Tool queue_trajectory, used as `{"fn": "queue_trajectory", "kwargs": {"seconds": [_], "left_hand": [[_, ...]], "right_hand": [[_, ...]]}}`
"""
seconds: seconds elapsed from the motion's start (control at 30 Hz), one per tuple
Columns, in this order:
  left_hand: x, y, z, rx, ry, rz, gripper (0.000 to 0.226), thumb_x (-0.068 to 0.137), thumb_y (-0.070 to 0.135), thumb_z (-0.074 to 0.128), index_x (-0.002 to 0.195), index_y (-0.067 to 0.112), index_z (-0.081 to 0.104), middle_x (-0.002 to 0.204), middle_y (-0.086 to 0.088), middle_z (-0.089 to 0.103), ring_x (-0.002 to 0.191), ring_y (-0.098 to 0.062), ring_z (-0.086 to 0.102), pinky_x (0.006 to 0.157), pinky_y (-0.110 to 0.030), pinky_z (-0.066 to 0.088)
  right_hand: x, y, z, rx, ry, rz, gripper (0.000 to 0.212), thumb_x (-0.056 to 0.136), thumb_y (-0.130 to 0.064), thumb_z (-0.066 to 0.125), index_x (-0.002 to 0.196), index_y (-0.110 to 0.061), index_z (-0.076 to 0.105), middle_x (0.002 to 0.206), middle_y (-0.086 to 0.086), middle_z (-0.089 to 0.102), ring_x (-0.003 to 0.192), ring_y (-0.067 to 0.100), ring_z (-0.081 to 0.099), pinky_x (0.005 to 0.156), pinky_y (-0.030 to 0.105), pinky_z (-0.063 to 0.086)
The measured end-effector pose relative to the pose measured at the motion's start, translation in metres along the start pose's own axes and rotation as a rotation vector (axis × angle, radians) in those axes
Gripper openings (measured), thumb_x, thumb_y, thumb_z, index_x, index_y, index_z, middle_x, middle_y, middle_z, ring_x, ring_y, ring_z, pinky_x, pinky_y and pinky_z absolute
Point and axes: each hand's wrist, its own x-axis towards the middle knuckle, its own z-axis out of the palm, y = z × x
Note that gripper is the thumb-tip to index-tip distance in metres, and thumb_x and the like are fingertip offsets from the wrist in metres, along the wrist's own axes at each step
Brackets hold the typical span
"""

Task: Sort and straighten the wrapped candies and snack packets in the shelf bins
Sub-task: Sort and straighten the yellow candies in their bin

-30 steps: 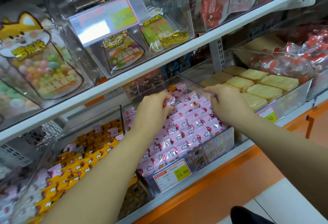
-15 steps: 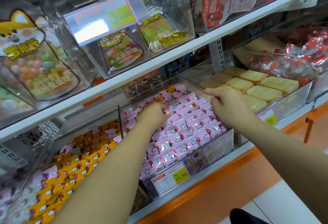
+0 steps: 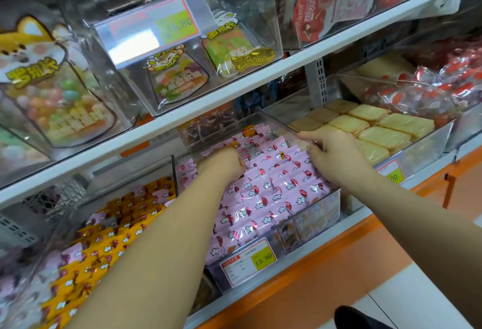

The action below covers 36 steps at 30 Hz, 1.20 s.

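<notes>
Both hands are in the middle bin (image 3: 326, 214); the left hand (image 3: 221, 164) buries its fingers among pink packets (image 3: 273, 190), grip unclear; the right hand (image 3: 336, 156) presses them open-fingered; rows mostly neat; pink strays (image 3: 71, 251) lie among yellow packets (image 3: 86, 274), unsorted.

Pink packets (image 3: 271, 187) bear red-and-white prints; neighbouring packets (image 3: 104, 247) are yellow.

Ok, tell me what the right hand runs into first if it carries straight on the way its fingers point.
The right hand points left and back, so it would meet the rear pink packets first. It looks nearly on them, though depth is unclear.
</notes>
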Motion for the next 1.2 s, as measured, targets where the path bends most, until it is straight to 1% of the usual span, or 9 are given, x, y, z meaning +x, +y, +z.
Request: {"fn": "queue_trajectory", "kwargs": {"seconds": [0.13, 0.27, 0.53, 0.63, 0.77, 0.9, 1.0, 1.1, 1.2], "left_hand": [[-0.007, 0.011, -0.001, -0.159, 0.103, 0.073, 0.01, 0.086, 0.024, 0.059, 0.086, 0.027, 0.068, 0.093, 0.006, 0.066, 0.095, -0.021, 0.063, 0.086, -0.036, 0.053], [-0.017, 0.044, 0.009, -0.412, 0.32, 0.279, 0.023, 0.091, 0.022, 0.057, 0.111, 0.023, 0.068, 0.111, 0.007, 0.066, 0.1, -0.012, 0.059, 0.09, -0.031, 0.049], [0.002, 0.066, 0.016, -0.291, 0.151, 0.366, 0.025, 0.094, 0.01, 0.052, 0.108, 0.017, 0.071, 0.106, -0.002, 0.069, 0.088, -0.015, 0.06, 0.072, -0.023, 0.041], [0.009, 0.064, 0.012, -0.214, 0.102, 0.356, 0.02, 0.092, 0.009, 0.052, 0.092, 0.018, 0.07, 0.092, -0.006, 0.065, 0.089, -0.023, 0.064, 0.076, -0.032, 0.05], [0.021, 0.068, 0.01, -0.121, 0.098, 0.339, 0.019, 0.094, 0.014, 0.052, 0.095, 0.011, 0.07, 0.093, -0.013, 0.066, 0.087, -0.028, 0.063, 0.073, -0.033, 0.049], [0.029, 0.067, 0.016, 0.036, 0.137, 0.356, 0.021, 0.086, 0.004, 0.054, 0.071, 0.016, 0.062, 0.07, -0.005, 0.054, 0.065, -0.027, 0.054, 0.059, -0.032, 0.046], [0.027, 0.065, 0.02, 0.114, 0.231, 0.39, 0.013, 0.086, 0.002, 0.054, 0.091, 0.009, 0.063, 0.081, -0.008, 0.063, 0.074, -0.025, 0.062, 0.058, -0.031, 0.044], [0.021, 0.067, 0.018, 0.026, 0.236, 0.389, 0.02, 0.085, -0.006, 0.051, 0.102, 0.004, 0.055, 0.094, -0.012, 0.063, 0.084, -0.026, 0.061, 0.062, -0.031, 0.041], [0.015, 0.065, 0.011, -0.156, 0.261, 0.336, 0.027, 0.089, -0.005, 0.047, 0.114, 0.004, 0.044, 0.096, -0.011, 0.062, 0.088, -0.026, 0.063, 0.066, -0.033, 0.047]], "right_hand": [[0.002, 0.005, 0.003, -0.007, 0.003, 0.0, 0.036, 0.092, -0.009, 0.048, 0.125, -0.018, 0.061, 0.097, 0.013, 0.07, 0.08, 0.024, 0.06, 0.065, 0.019, 0.034], [0.002, 0.007, 0.004, -0.002, 0.037, -0.024, 0.035, 0.092, -0.009, 0.049, 0.124, -0.017, 0.062, 0.104, 0.009, 0.069, 0.097, 0.024, 0.061, 0.067, 0.018, 0.031], [0.003, 0.009, 0.003, 0.019, 0.047, -0.041, 0.034, 0.091, -0.009, 0.05, 0.122, -0.016, 0.063, 0.117, 0.003, 0.066, 0.108, 0.019, 0.059, 0.076, 0.012, 0.032], [0.002, 0.008, 0.004, 0.039, 0.044, -0.035, 0.033, 0.092, -0.01, 0.05, 0.12, -0.018, 0.064, 0.115, 0.001, 0.067, 0.104, 0.017, 0.059, 0.074, 0.012, 0.033], [0.001, 0.006, 0.006, 0.057, 0.042, 0.02, 0.035, 0.091, -0.007, 0.05, 0.121, -0.017, 0.063, 0.106, -0.001, 0.069, 0.1, 0.014, 0.061, 0.072, 0.006, 0.032], [-0.001, 0.0, 0.008, 0.06, 0.059, 0.073, 0.035, 0.09, -0.001, 0.051, 0.119, -0.015, 0.065, 0.093, -0.003, 0.071, 0.061, -0.009, 0.046, 0.062, -0.004, 0.031], [-0.001, -0.003, 0.009, 0.072, 0.074, 0.116, 0.035, 0.089, -0.001, 0.051, 0.117, -0.015, 0.066, 0.089, -0.005, 0.071, 0.057, -0.016, 0.045, 0.059, 0.0, 0.033], [0.0, -0.004, 0.009, 0.058, 0.054, 0.138, 0.036, 0.089, -0.001, 0.05, 0.118, -0.015, 0.065, 0.093, -0.003, 0.071, 0.067, -0.009, 0.052, 0.063, 0.007, 0.036], [-0.001, -0.004, 0.01, 0.03, 0.068, 0.137, 0.035, 0.09, -0.003, 0.049, 0.119, -0.015, 0.064, 0.103, 0.005, 0.071, 0.088, 0.015, 0.061, 0.07, 0.018, 0.036]]}}
